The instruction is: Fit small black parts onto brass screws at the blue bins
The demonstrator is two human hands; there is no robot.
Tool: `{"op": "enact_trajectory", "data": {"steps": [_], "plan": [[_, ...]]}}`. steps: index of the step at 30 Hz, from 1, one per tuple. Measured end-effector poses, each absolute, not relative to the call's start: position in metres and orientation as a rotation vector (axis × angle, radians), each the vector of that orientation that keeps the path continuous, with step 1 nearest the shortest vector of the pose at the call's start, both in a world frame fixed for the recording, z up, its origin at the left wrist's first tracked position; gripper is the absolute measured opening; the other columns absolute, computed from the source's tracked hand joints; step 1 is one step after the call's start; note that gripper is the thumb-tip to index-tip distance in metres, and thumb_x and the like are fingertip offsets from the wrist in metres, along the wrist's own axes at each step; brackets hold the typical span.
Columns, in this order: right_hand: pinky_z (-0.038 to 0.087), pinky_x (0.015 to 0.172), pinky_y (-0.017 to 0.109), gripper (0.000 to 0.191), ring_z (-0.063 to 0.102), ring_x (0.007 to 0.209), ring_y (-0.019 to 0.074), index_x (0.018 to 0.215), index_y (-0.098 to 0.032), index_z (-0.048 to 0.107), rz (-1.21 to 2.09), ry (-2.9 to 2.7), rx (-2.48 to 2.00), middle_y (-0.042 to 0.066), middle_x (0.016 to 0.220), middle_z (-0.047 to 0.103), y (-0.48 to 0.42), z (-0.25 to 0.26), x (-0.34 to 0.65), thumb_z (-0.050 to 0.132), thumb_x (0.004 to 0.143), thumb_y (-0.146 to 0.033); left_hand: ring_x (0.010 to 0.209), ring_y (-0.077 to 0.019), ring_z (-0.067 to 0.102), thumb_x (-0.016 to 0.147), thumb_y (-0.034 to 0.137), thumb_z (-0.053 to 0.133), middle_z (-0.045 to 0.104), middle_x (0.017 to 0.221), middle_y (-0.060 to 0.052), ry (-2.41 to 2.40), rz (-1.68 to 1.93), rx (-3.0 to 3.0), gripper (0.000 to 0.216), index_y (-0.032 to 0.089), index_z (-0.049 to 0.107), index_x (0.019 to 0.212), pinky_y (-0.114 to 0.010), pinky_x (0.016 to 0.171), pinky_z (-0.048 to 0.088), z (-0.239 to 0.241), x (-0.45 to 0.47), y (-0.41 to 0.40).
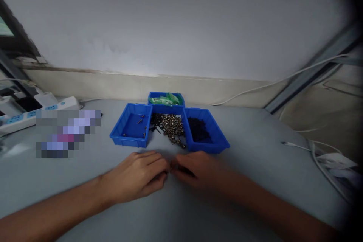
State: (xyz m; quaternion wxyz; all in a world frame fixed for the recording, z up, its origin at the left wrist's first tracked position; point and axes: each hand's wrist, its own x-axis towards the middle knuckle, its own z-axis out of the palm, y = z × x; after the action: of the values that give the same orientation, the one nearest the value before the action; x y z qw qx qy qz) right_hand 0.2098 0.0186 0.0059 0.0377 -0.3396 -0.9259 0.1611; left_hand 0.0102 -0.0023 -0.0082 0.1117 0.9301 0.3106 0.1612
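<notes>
My left hand (144,172) and my right hand (195,168) meet fingertip to fingertip over the grey table, in front of the bins. Both are closed in a pinch. Whatever sits between the fingers is too small and dark to make out. Just beyond them lies a loose pile of small brassy metal parts (172,126), with black pieces (155,121) at its left side. A blue bin (130,143) on the left holds several small brassy parts. The blue bin (212,145) on the right contains a heap of black pieces (198,130).
Against the wall, a third blue bin (167,109) holds green and clear plastic packets (167,99). A white power strip (51,107) with plugged-in adapters and a pixelated object (68,134) are at left. White cables (296,145) run along the right side beside a metal frame (300,72).
</notes>
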Motion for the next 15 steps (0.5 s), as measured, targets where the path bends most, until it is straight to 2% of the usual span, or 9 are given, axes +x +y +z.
{"op": "enact_trajectory", "data": {"steps": [3, 6, 15], "plan": [[0.032, 0.050, 0.022, 0.021, 0.053, 0.057, 0.0117, 0.074, -0.017, 0.054, 0.508, -2.829, -1.015, 0.000, 0.065, 0.059, 0.0177, 0.0061, 0.2112, 0.043, 0.084, -0.032, 0.067, -0.0128, 0.051, 0.085, 0.020, 0.039, 0.054, 0.073, -0.001, 0.972, 0.481, 2.729, 0.012, 0.016, 0.051, 0.084, -0.023, 0.060, 0.041, -0.0088, 0.0098, -0.0018], [0.034, 0.050, 0.023, 0.025, 0.054, 0.058, 0.0131, 0.077, -0.017, 0.055, 0.529, -2.828, -1.006, 0.001, 0.066, 0.060, 0.0175, 0.0061, 0.2107, 0.041, 0.084, -0.036, 0.070, -0.0132, 0.052, 0.088, 0.024, 0.038, 0.054, 0.076, -0.001, 0.952, 0.493, 2.753, 0.016, 0.016, 0.052, 0.090, -0.024, 0.061, 0.041, -0.0106, 0.0093, -0.0013], [0.034, 0.050, 0.023, 0.020, 0.053, 0.056, 0.0122, 0.073, -0.017, 0.054, 0.400, -2.869, -0.992, 0.000, 0.063, 0.058, 0.0192, 0.0033, 0.2091, 0.042, 0.084, -0.029, 0.067, -0.0129, 0.051, 0.091, 0.028, 0.033, 0.053, 0.073, -0.001, 0.971, 0.547, 2.798, 0.026, 0.016, 0.054, 0.081, -0.025, 0.059, 0.041, -0.0127, 0.0104, -0.0013]]}}
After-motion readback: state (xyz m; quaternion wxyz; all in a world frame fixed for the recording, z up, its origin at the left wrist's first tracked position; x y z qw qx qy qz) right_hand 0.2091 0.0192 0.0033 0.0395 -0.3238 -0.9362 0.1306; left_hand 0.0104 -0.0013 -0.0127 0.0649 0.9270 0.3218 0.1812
